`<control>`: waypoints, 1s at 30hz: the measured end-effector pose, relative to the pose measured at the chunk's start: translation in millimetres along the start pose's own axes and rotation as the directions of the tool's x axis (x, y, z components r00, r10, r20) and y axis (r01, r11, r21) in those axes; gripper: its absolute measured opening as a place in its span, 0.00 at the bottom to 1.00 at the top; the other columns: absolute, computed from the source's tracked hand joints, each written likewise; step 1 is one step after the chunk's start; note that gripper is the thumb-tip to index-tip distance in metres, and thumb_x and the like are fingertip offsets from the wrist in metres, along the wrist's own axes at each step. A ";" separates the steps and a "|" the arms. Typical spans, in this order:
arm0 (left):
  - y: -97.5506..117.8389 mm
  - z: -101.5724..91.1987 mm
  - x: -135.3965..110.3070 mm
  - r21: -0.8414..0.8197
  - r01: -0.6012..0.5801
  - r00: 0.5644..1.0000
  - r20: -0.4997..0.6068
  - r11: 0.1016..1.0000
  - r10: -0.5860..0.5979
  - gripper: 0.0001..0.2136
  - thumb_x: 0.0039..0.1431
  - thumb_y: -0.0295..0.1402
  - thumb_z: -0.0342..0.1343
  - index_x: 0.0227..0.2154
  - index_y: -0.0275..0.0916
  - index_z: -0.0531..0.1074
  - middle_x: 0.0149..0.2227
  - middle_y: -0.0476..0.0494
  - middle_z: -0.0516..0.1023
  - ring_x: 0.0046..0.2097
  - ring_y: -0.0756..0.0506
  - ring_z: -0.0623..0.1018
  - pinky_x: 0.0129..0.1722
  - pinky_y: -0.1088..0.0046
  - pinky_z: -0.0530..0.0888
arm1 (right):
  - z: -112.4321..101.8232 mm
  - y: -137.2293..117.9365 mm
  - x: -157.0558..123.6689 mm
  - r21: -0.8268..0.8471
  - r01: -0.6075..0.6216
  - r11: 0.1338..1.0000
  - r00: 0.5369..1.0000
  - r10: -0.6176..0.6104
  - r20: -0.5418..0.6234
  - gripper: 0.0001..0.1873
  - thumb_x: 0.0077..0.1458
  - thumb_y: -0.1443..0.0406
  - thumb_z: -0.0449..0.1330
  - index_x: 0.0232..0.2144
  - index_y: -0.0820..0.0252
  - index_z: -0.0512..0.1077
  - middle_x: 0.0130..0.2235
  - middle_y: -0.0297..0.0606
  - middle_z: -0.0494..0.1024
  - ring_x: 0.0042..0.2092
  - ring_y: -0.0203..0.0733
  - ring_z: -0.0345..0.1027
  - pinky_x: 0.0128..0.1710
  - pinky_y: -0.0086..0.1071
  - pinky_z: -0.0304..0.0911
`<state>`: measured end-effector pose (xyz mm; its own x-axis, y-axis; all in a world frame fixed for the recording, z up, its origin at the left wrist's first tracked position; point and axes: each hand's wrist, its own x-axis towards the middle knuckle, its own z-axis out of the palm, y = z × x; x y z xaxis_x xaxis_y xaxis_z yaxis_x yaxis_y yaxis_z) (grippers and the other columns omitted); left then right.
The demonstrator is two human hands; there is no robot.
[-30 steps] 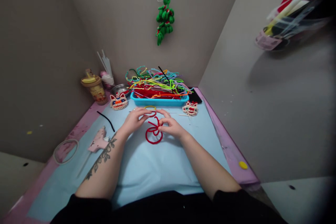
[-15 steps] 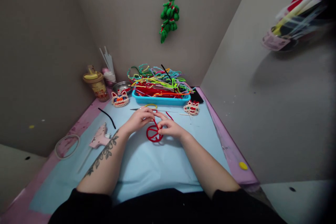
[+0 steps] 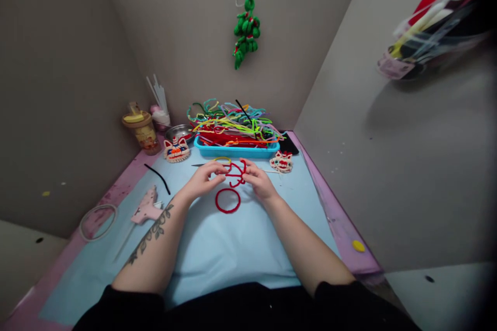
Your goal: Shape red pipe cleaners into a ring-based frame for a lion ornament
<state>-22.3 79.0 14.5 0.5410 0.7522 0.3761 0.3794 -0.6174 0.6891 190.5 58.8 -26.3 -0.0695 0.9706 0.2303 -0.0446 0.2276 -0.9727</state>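
A bent red pipe cleaner is pinched between my two hands above the light blue mat. My left hand grips its left end with closed fingers. My right hand grips its right side the same way. A red pipe-cleaner ring lies flat on the mat just below my hands, apart from them.
A blue tray heaped with coloured pipe cleaners stands behind my hands. Two small lion-face pieces flank it. A pink glue gun, a black pipe cleaner, a tape roll and a lidded cup are at left. A green figure hangs on the wall.
My hands lifted the bent red piece away from the ring and moved it farther back; the ring now lies alone on the mat.
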 end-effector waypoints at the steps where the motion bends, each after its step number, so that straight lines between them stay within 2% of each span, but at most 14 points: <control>1: -0.9 1.7 0.4 0.000 -0.026 1.000 0.004 1.000 0.026 0.10 0.57 0.37 0.55 0.39 0.40 0.76 0.43 0.40 0.76 0.44 0.44 0.74 0.40 0.70 0.70 | 0.2 0.4 0.4 0.003 0.000 1.000 1.000 0.000 -0.005 0.15 0.44 0.55 0.64 0.19 0.58 0.69 0.58 0.45 0.65 0.62 0.52 0.55 0.59 0.45 0.51; 6: -8.5 6.0 3.5 0.083 -0.139 0.990 -0.010 0.987 0.141 0.07 0.58 0.34 0.54 0.31 0.40 0.75 0.36 0.42 0.76 0.43 0.44 0.74 0.46 0.66 0.69 | 0.9 0.3 -0.7 -0.142 0.052 0.988 0.996 -0.061 -0.059 0.11 0.46 0.59 0.62 0.20 0.58 0.68 0.58 0.44 0.65 0.61 0.49 0.56 0.59 0.43 0.50; 10: -15.4 6.6 3.8 0.136 -0.129 0.991 -0.009 0.982 0.132 0.06 0.57 0.35 0.56 0.30 0.40 0.76 0.37 0.42 0.77 0.43 0.44 0.74 0.46 0.65 0.69 | 1.0 0.9 -0.7 -0.195 0.057 0.979 0.988 -0.083 -0.127 0.10 0.45 0.60 0.63 0.20 0.58 0.69 0.57 0.43 0.65 0.60 0.49 0.57 0.60 0.43 0.47; 12: -18.6 7.7 3.5 0.093 -0.095 0.995 -0.013 0.991 0.097 0.08 0.56 0.36 0.57 0.38 0.41 0.75 0.41 0.41 0.76 0.45 0.43 0.74 0.46 0.65 0.69 | 1.6 2.4 0.7 -0.132 0.037 0.991 0.990 -0.054 -0.127 0.10 0.45 0.60 0.63 0.19 0.58 0.69 0.56 0.43 0.67 0.60 0.49 0.56 0.59 0.42 0.49; 15: -21.5 10.2 3.0 0.067 -0.012 0.998 -0.067 0.998 0.016 0.21 0.51 0.39 0.62 0.47 0.39 0.70 0.44 0.40 0.75 0.41 0.45 0.73 0.41 0.67 0.71 | 4.1 5.2 3.3 0.062 -0.012 0.998 0.982 0.023 -0.189 0.11 0.42 0.59 0.64 0.18 0.58 0.69 0.52 0.40 0.70 0.59 0.50 0.56 0.58 0.41 0.50; 17: -21.2 12.6 2.8 0.085 0.013 0.995 -0.096 0.996 -0.005 0.19 0.50 0.38 0.62 0.44 0.38 0.71 0.41 0.41 0.75 0.36 0.46 0.72 0.37 0.69 0.71 | 6.8 6.4 4.6 0.220 -0.049 0.974 0.968 0.101 -0.230 0.12 0.40 0.59 0.66 0.17 0.58 0.68 0.47 0.38 0.74 0.56 0.49 0.60 0.55 0.39 0.52; 19: -19.1 15.6 2.7 0.095 -0.006 0.997 -0.077 0.995 0.014 0.14 0.52 0.37 0.61 0.41 0.38 0.73 0.40 0.42 0.75 0.36 0.47 0.72 0.35 0.71 0.70 | 9.9 7.0 5.0 0.341 -0.079 0.937 0.962 0.161 -0.221 0.13 0.38 0.60 0.67 0.16 0.58 0.67 0.40 0.36 0.77 0.49 0.47 0.64 0.51 0.37 0.55; 22: -15.4 20.6 2.9 0.104 -0.057 0.998 -0.034 0.993 0.061 0.10 0.54 0.35 0.59 0.39 0.39 0.75 0.38 0.42 0.74 0.37 0.47 0.72 0.35 0.72 0.70 | 14.1 8.0 4.8 0.419 -0.095 0.903 0.966 0.185 -0.179 0.13 0.38 0.61 0.67 0.16 0.58 0.66 0.35 0.35 0.77 0.43 0.44 0.66 0.46 0.36 0.58; 24: -13.8 23.0 3.2 0.123 -0.087 0.996 -0.010 0.989 0.089 0.06 0.56 0.34 0.58 0.33 0.39 0.77 0.33 0.44 0.73 0.36 0.47 0.73 0.36 0.71 0.69 | 15.6 9.3 4.4 0.388 -0.076 0.919 0.959 0.175 -0.225 0.13 0.38 0.61 0.66 0.16 0.58 0.66 0.36 0.35 0.76 0.44 0.44 0.66 0.47 0.36 0.57; 26: -13.0 24.2 3.2 0.135 -0.101 0.995 0.017 0.986 0.100 0.06 0.56 0.34 0.57 0.30 0.39 0.77 0.29 0.45 0.71 0.35 0.47 0.72 0.37 0.70 0.69 | 15.8 11.1 4.1 0.274 -0.039 0.961 0.932 0.134 -0.336 0.11 0.39 0.61 0.66 0.16 0.58 0.67 0.40 0.36 0.75 0.50 0.45 0.63 0.52 0.36 0.54; 28: -12.7 24.3 3.1 0.135 -0.084 0.996 0.036 0.987 0.079 0.07 0.56 0.35 0.57 0.30 0.39 0.77 0.29 0.45 0.71 0.35 0.47 0.73 0.37 0.70 0.69 | 15.1 12.9 3.8 0.157 -0.014 0.988 0.906 0.079 -0.416 0.10 0.40 0.61 0.65 0.17 0.58 0.69 0.46 0.37 0.73 0.55 0.46 0.60 0.56 0.36 0.49; 30: -12.7 23.7 2.9 0.121 -0.052 0.998 0.044 0.991 0.047 0.07 0.56 0.36 0.57 0.33 0.39 0.77 0.33 0.44 0.73 0.35 0.47 0.73 0.38 0.70 0.69 | 14.4 14.1 3.7 0.122 -0.015 0.992 0.906 0.065 -0.419 0.10 0.41 0.60 0.65 0.18 0.58 0.70 0.48 0.37 0.72 0.56 0.47 0.59 0.56 0.36 0.48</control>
<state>-7.8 83.5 -7.8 0.5906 0.7114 0.3809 0.4387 -0.6792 0.5884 175.2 64.4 -38.7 0.3512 0.9267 0.1335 -0.1646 0.2015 -0.9655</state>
